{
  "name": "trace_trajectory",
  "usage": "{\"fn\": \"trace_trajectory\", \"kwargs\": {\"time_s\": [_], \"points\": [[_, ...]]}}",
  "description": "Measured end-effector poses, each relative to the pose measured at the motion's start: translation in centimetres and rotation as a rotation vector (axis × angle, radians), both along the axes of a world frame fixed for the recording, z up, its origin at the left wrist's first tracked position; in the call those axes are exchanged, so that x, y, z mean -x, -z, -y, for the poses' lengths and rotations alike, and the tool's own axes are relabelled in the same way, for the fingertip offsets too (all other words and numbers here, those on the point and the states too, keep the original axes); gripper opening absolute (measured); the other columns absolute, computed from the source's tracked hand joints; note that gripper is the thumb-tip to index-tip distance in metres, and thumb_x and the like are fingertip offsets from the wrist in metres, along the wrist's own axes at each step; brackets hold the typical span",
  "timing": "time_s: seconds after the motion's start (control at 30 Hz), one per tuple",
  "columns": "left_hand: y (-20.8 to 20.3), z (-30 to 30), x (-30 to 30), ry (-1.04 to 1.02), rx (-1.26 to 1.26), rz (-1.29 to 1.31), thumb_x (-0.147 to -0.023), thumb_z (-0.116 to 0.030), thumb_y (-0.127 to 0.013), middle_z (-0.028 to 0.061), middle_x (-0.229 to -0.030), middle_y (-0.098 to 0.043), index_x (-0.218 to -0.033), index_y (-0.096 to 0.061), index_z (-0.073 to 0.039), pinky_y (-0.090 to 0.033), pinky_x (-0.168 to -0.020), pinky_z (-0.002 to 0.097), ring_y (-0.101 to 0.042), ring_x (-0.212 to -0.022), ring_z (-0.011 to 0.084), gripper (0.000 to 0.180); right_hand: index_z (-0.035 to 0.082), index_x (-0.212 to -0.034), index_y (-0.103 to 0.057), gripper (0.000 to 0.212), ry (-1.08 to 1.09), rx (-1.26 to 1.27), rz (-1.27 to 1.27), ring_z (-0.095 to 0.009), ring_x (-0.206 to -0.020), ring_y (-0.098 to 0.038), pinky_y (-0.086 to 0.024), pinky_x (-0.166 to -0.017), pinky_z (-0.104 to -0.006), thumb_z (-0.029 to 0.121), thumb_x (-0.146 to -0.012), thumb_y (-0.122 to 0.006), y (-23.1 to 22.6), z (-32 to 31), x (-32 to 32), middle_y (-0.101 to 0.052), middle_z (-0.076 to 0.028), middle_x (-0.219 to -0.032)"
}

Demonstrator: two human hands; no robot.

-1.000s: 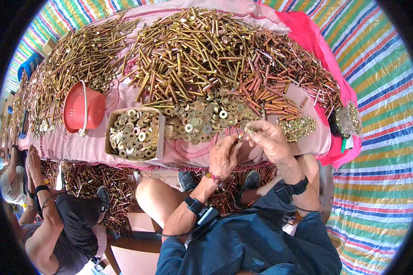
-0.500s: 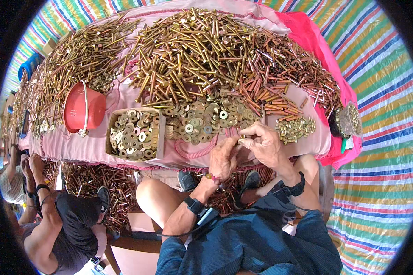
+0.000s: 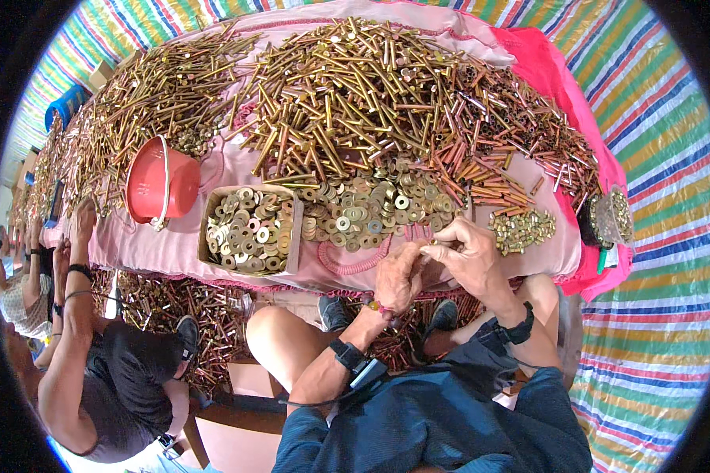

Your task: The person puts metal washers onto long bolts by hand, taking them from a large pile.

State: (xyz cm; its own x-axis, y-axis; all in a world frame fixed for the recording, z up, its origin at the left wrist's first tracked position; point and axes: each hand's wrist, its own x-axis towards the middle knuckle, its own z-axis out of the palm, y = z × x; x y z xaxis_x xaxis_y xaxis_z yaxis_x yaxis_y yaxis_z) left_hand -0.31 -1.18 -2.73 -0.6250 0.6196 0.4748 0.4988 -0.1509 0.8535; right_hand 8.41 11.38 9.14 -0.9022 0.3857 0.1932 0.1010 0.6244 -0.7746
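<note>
Over the front edge of the table, my left hand (image 3: 399, 277) and my right hand (image 3: 472, 254) meet at the fingertips. The left has its fingers curled, and what it holds is hidden. My right thumb and forefinger are pinched together; the small piece between them is too covered to name. Just beyond my hands lies a spread of flat brass-coloured washers (image 3: 363, 206). Small brass-coloured nuts (image 3: 521, 230) are heaped beside my right hand, with copper-coloured metal sleeves (image 3: 489, 178) behind them.
Long brass-coloured bolts (image 3: 331, 102) are piled across the table. A washer-filled cardboard box (image 3: 293, 236) and a red bucket (image 3: 177, 186) stand to the left. A clear tub (image 3: 619, 214) sits at the right edge. A co-worker's arm (image 3: 75, 276) reaches in at far left.
The view has shifted, so the table appears farther right. The small brass-coloured piece seen at my right fingertips is now covered. The co-worker's hands have moved up toward the table.
</note>
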Motion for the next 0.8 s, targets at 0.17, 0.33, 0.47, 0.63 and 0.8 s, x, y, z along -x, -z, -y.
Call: {"fn": "trace_trajectory", "kwargs": {"time_s": [0.17, 0.33, 0.47, 0.63, 0.8], "points": [[-0.5, 0.1, 0.2, 0.017, 0.02, 0.017, -0.082, 0.004, -0.062, 0.0201, -0.095, -0.067, -0.119, -0.061, -0.004, -0.053, -0.071, 0.0443, -0.066, -0.084, 0.0407, 0.037, 0.0, -0.097, -0.069, 0.021, 0.165, 0.236, 0.056, -0.021, -0.075, -0.064, -0.051, -0.066, -0.0322, 0.011, -0.082, -0.079, -0.2, 0.8, 0.4, -0.065, -0.011, -0.087], [-0.5, 0.4, 0.3, 0.031, 0.051, -0.005, -0.082, 0.003, -0.061, 0.018, -0.089, -0.064, -0.119, -0.061, -0.006, -0.052, -0.068, 0.0451, -0.064, -0.079, 0.0399, 0.038, 0.001, -0.1, -0.067, 0.025, -0.046, -0.077, 0.052, -0.02, -0.076, -0.065, -0.053, -0.068, -0.0312, 0.014, -0.083, -0.079, -0.1, -0.3, 0.2, -0.066, -0.011, -0.093], [-0.3, 0.2, 0.3, 0.02, 0.046, -0.032, -0.082, 0.002, -0.062, 0.0177, -0.087, -0.063, -0.12, -0.061, -0.007, -0.051, -0.067, 0.0455, -0.063, -0.077, 0.0399, 0.039, 0.002, -0.098, -0.068, 0.02, 0.082, 0.087, 0.156, -0.024, -0.08, -0.065, -0.053, -0.069, -0.0336, 0.013, -0.083, -0.078, -0.4, 0.5, 0.5, -0.066, -0.01, -0.095], [-0.9, 0.5, 0.2, 0.043, 0.127, 0.002, -0.083, 0.001, -0.062, 0.0187, -0.089, -0.064, -0.122, -0.06, -0.007, -0.052, -0.068, 0.0457, -0.064, -0.08, 0.0406, 0.039, 0.003, -0.095, -0.066, 0.02, -0.154, -0.339, -0.09, -0.022, -0.081, -0.062, -0.052, -0.066, -0.0345, 0.016, -0.084, -0.076, -0.4, -0.1, 0.5, -0.062, -0.008, -0.091], [-0.4, 0.5, 0.2, 0.028, 0.074, -0.031, -0.084, 0.001, -0.063, 0.0195, -0.092, -0.065, -0.121, -0.06, -0.006, -0.053, -0.071, 0.0458, -0.065, -0.083, 0.0409, 0.037, 0.003, -0.09, -0.065, 0.017, -0.086, -0.167, -0.007, -0.024, -0.084, -0.064, -0.052, -0.065, -0.0356, 0.015, -0.085, -0.076, -1.6, 0.8, 0.5, -0.062, -0.01, -0.092]]}}
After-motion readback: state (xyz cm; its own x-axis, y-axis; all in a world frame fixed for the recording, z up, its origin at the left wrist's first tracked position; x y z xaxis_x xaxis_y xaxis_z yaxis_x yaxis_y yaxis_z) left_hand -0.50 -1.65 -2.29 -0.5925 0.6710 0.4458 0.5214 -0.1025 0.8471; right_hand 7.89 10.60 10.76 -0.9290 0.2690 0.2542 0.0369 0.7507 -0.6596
